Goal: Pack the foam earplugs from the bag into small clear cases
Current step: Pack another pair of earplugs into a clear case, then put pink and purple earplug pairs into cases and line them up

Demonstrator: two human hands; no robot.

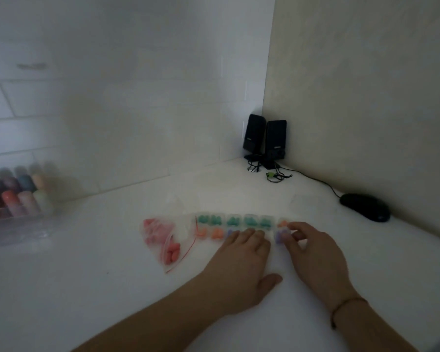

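**Both hands at the row of earplug cases**

On the white bench (87, 275), small clear cases (235, 224) lie in two rows, green earplugs (250, 221) in the far row, orange and purple in the near one. Just left of the cases lies the bag (167, 241) holding pink earplugs (172, 251). The left hand (241, 265) rests flat on the near row, fingers straight and together. The right hand (315, 252), at the row's right end, pinches a case with purple earplugs (280, 236) between curled fingers. A black mouse (365, 207) sits far right of the cases.
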